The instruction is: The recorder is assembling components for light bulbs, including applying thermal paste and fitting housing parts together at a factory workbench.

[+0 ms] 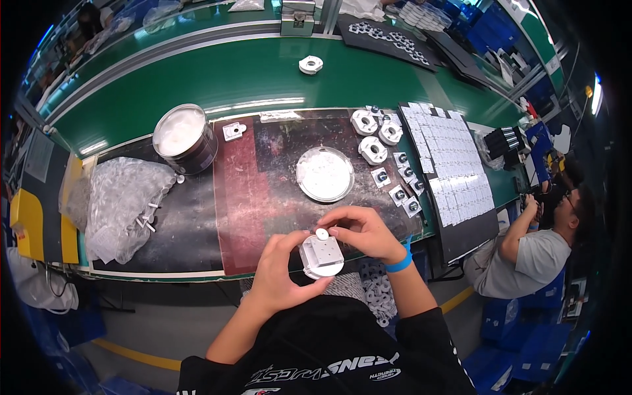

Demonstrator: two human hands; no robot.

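My left hand is closed round a white plastic assembly with a round base and a squarish raised block, held just off the table's near edge. At the top of that assembly sits a small white round wheel. My right hand, with a blue band at the wrist, pinches at this wheel with thumb and fingertips. Straight ahead on the mat stands a shallow clear dish with white grease-like stuff in it. Whether the wheel is seated on the assembly cannot be made out.
Right of the dish lie several white ring-shaped housings and small square parts with dark centres. Beyond is a black board of white pieces. A large tub and a plastic bag stand left. A co-worker sits right.
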